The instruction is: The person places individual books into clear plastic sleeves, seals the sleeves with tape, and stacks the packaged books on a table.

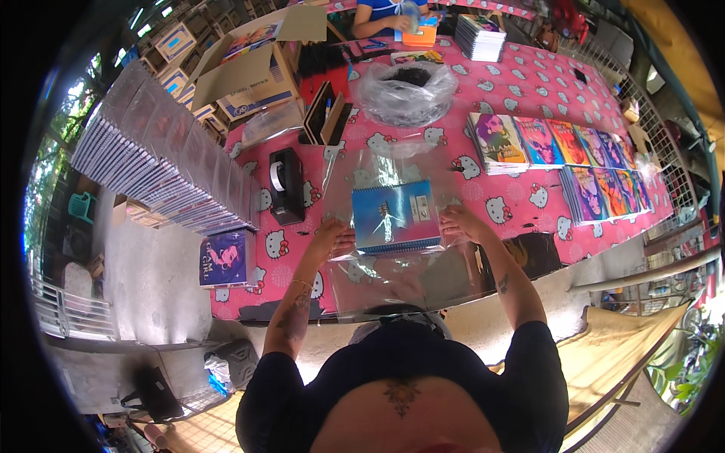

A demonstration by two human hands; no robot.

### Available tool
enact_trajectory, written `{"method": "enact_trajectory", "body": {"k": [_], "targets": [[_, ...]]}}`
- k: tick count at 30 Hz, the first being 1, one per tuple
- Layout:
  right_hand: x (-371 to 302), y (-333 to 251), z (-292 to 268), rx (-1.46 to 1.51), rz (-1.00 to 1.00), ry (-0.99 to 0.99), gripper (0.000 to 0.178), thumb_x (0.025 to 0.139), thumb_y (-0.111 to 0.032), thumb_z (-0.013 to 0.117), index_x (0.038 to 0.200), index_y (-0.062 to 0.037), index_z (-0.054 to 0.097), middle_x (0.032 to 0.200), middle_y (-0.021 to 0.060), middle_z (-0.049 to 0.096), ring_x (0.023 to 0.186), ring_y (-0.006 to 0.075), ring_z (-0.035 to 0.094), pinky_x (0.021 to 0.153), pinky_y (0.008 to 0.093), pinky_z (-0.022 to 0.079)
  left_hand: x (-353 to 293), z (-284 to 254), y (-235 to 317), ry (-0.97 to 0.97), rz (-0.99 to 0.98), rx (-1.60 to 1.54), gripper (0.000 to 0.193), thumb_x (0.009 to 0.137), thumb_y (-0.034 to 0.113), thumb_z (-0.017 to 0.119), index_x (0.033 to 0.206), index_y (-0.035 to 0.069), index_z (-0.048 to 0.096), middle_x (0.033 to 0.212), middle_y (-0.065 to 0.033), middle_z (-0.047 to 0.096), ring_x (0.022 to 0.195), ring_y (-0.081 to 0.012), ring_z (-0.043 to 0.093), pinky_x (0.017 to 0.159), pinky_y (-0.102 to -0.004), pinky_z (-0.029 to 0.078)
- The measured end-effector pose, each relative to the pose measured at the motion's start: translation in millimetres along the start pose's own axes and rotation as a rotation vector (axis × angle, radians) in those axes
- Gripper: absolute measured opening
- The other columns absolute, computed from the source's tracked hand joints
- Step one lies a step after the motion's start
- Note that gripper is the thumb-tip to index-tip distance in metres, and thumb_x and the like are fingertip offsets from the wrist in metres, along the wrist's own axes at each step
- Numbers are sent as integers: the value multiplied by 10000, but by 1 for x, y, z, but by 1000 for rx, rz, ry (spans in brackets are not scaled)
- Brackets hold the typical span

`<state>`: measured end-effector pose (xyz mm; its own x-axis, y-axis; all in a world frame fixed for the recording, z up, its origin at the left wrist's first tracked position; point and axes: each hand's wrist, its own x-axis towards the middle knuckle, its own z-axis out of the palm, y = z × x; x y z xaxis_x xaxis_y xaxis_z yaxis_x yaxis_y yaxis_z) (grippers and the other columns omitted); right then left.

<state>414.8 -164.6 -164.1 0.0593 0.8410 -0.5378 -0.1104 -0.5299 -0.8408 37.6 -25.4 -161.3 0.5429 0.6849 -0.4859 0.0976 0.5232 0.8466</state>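
Observation:
A small stack of blue-and-purple spiral notebooks (393, 217) lies in front of me, with a white label on the top cover. Under and around it spreads a sheet of clear plastic film (370, 283). My left hand (334, 236) rests at the stack's left side, its fingers stretched toward the edge. At the opposite side is my right hand (458, 223), fingers extended and reaching to the notebooks' right edge. Both hands lie on or by the film; whether any of it is between the fingers is hard to see.
A black tape dispenser (287, 186) stands left of the film. Long rows of wrapped notebooks (162, 162) line the left side, near a purple notebook (226, 258). Colourful notebook stacks (563, 143) sit right. Beyond are a plastic bag (405, 94), an open carton (257, 79) and another person (381, 16).

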Motion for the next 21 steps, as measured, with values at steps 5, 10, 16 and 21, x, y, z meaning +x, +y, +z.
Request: {"method": "enact_trajectory", "body": {"k": [5,10,16,21], "targets": [[-23,-9,14,-566,-361,834,365,916,-353,629,1121,-57,568,1117,153,624,990,333,629,896,457,494,-9,-18,0,67,49,-37,211,973,230,515,1074,45,528,1104,-175,659,988,-285,678,866,-400,539],[-74,-2,145,-1159,-803,347,572,881,-365,640,1380,-146,465,1451,147,430,1395,330,342,1110,554,275,-7,-34,-1,158,-40,-49,195,923,174,578,1070,49,548,1052,-144,675,968,-282,683,838,-398,528],[-65,10,168,-1300,-739,339,706,858,-433,645,1462,-171,388,1554,128,291,1447,331,261,1130,636,189,51,47,91,405,1038,895,260,832,64,644,1091,44,624,1002,-149,659,894,-301,661,775,-378,517],[-67,12,170,-1322,-807,348,742,817,-417,685,1453,-163,399,1539,121,308,1443,328,267,1112,663,203,184,62,78,266,1167,1284,181,847,82,616,1019,51,663,910,-150,654,849,-378,633,770,-458,513]]}}
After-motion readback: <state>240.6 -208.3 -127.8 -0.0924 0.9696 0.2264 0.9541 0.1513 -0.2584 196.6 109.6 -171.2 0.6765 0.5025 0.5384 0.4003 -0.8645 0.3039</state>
